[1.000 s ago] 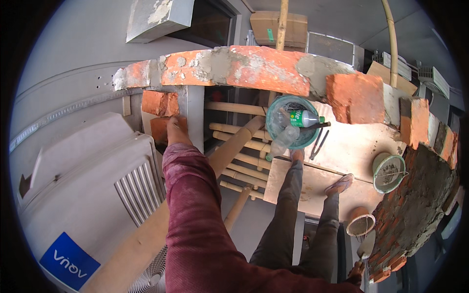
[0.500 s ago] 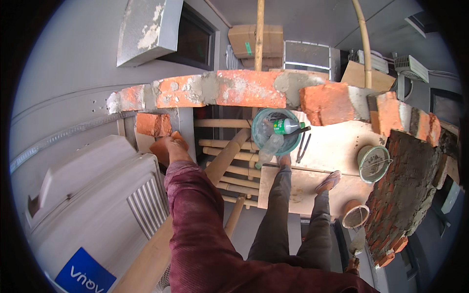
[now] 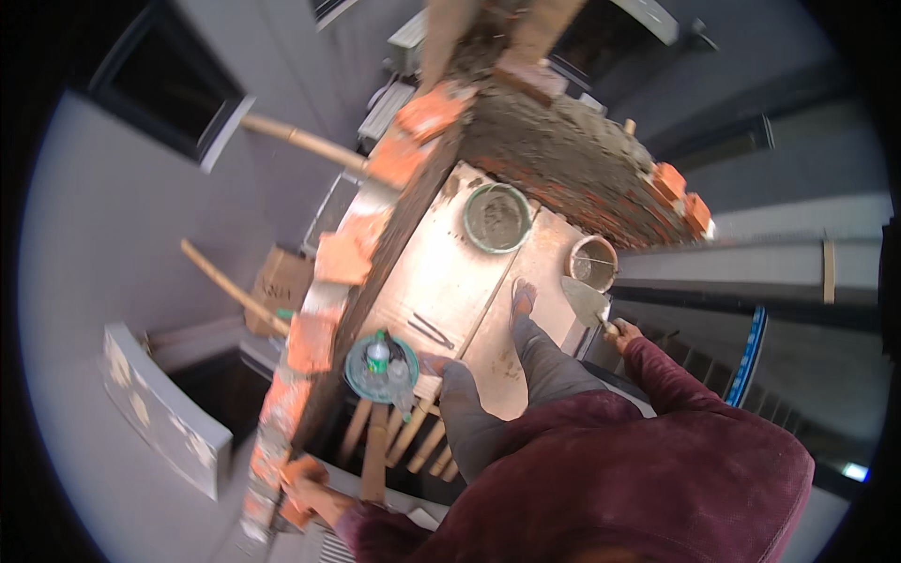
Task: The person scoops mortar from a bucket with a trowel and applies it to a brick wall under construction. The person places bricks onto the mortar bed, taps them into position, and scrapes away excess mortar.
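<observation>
At the lower left, my left hand (image 3: 317,495) is closed on an orange brick (image 3: 295,514), partly covered by the fingers. Another broken brick (image 3: 302,468) lies just beyond it, beside the brick wall (image 3: 286,403). My right hand (image 3: 623,336) grips a trowel (image 3: 587,302) by its handle, the grey blade pointing away from me. That blade is close to a small bucket (image 3: 593,263), overlapping its near rim in view.
A green bucket of grey mortar (image 3: 497,218) stands on the boards (image 3: 418,281). Near my feet are a teal basin (image 3: 383,368) holding plastic bottles and a dark pincer-like tool (image 3: 432,330). Bamboo poles (image 3: 405,436) span a dark gap. A mortar-smeared wall (image 3: 554,155) rises beyond.
My view has swung to the right, so the wall now runs up the left side. My right hand with the trowel has come fully into view. The left hand stays at the bricks.
</observation>
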### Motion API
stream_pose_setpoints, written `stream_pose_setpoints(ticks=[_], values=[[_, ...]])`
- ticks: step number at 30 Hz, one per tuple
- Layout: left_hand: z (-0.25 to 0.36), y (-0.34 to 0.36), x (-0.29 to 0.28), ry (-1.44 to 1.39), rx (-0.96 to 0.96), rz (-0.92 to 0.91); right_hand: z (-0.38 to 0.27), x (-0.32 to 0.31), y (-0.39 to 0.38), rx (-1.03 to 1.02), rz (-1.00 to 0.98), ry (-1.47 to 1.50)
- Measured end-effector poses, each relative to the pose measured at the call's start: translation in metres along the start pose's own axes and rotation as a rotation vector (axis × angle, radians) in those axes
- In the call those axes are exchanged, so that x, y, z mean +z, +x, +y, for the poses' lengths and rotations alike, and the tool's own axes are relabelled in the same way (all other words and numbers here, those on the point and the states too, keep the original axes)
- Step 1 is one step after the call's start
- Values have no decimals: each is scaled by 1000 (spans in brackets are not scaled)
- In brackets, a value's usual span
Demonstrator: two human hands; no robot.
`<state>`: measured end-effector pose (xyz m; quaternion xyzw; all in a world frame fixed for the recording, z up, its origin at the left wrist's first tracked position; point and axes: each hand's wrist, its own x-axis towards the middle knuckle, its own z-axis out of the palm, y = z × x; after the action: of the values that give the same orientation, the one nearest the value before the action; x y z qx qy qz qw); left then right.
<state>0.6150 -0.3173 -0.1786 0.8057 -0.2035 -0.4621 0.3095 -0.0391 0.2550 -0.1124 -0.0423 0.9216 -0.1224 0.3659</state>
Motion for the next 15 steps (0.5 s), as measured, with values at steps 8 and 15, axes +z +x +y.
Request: stream_pose_setpoints(ticks=[8, 15], values=[[25, -271, 104, -594, -16, -435, -81, -28, -5, 86, -307, 1088], [16, -466, 237, 163, 132, -1210, -176, -106, 23, -44, -762, 1877]])
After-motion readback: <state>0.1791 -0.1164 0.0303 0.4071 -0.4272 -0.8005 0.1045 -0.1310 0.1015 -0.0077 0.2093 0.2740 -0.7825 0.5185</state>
